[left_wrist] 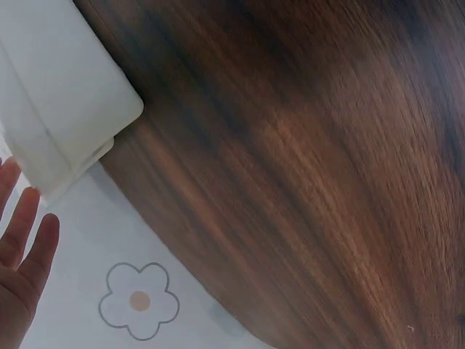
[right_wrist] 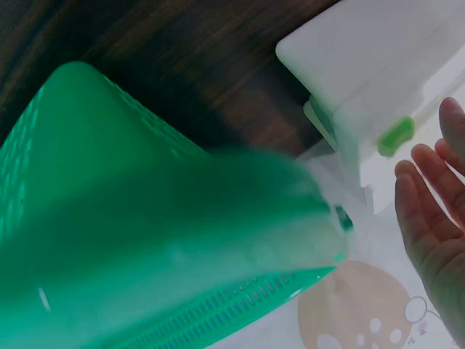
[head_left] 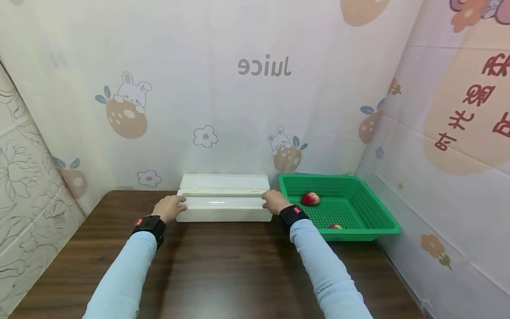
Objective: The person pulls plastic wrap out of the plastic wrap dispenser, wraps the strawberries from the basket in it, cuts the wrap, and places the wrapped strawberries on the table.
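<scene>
A long white box [head_left: 224, 215] lies against the back wall, its lid [head_left: 224, 182] raised behind it. My left hand [head_left: 169, 208] is at the box's left end, and the left wrist view shows its fingers [left_wrist: 20, 225] spread and fairly straight beside the white casing [left_wrist: 69, 83]. At the opposite end is my right hand [head_left: 276, 202], with extended fingers [right_wrist: 429, 178] near a small green tab [right_wrist: 396, 136] on the box. Whether either hand touches the box I cannot tell. The inside of the box is mostly hidden from the head view.
A green plastic basket [head_left: 384, 226] stands right of the box, close to my right wrist. Inside are a red-and-white fruit-like piece [head_left: 310, 198] and another [head_left: 335, 226], partly hidden by the rim. Printed cloth walls [head_left: 239, 110] border the brown wooden table [head_left: 223, 266].
</scene>
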A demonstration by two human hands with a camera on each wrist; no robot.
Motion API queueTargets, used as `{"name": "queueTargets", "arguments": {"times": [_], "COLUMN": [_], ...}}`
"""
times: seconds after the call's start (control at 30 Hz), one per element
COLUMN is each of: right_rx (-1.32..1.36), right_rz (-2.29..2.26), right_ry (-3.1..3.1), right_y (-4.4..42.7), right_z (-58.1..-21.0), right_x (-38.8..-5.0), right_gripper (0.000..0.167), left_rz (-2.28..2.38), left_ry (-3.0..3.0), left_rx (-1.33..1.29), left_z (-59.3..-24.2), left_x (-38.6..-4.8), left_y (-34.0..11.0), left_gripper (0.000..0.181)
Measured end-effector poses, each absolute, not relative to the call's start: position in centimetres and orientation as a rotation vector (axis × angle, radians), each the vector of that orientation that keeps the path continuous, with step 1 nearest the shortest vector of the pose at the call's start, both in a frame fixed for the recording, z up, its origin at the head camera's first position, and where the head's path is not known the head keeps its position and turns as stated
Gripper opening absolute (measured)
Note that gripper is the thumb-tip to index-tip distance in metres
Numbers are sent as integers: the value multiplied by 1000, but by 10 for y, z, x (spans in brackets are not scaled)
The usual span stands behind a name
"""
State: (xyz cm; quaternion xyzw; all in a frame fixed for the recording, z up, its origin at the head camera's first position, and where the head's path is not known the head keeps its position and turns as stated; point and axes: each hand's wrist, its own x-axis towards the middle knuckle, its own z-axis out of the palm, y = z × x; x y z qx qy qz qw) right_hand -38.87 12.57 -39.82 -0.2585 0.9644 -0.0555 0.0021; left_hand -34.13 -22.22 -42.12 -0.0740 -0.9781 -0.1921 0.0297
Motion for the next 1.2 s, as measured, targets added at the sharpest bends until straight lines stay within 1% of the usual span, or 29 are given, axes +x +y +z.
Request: {"name": "queueTargets", "arguments": {"times": [0.13, 0.17, 0.3, 0.4, 0.47, 0.67, 0.8, 0.93, 1.2], "right_rx": [-776, -774, -792, -798, -792, -773, -749, -764, -808], "right_rz": [-180, -188, -192, -208, -218, -248, -308, -312, -193], "right_ry": [3040, 3038, 3043, 3059, 3067, 3083, 3108, 3135, 3165], "right_y": [125, 124, 125, 126, 126, 123, 122, 123, 121], "right_z": [-405, -407, -412, -415, -415, -417, -424, -428, -420], "right_x": [-391, -392, -394, -396, -397, -398, -399, -402, -404], "right_gripper": [7, 9, 35, 41, 38, 15, 8, 9, 13], "left_rz": [-604, -608, -630, -648, -657, -666, -644, -598, -591], "left_ry": [-3016, -3017, -3012, -3004, -2996, -2966, -2962, -2949, -2919], "left_rx": [-212, -207, -160, -112, -86, -60, -99, -168, -223], "left_z": [-426, -428, -433, -434, -434, -433, -436, -437, -436], "left_x": [-346, -347, -351, -352, -352, -353, -358, -363, -368], "left_y": [-223, -223, -221, -217, -215, -215, -221, -226, -227], "left_gripper": [33, 32, 30, 25, 22, 17, 13, 9, 7]}}
